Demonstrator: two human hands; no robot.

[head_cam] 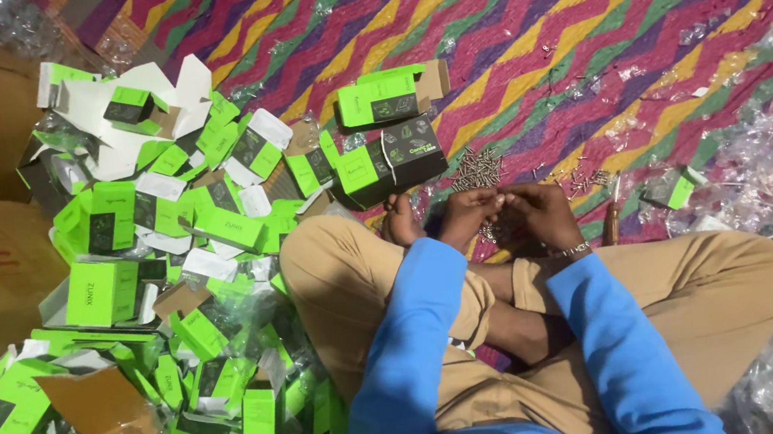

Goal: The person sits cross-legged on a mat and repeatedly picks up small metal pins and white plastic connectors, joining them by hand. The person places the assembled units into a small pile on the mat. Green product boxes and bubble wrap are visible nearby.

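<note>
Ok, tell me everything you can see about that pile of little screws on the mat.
The pile of small screws looks like dull grey metal, heaped loosely in a jumble on the zigzag-striped mat. It lies just beyond the left hand, beside a black-and-green box. A few strays are scattered to its right.

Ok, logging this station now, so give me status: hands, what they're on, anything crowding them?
Left hand and right hand together over small screws, fingers pinched. Loose screw pile just ahead on the mat. Green boxes heaped left.
</note>
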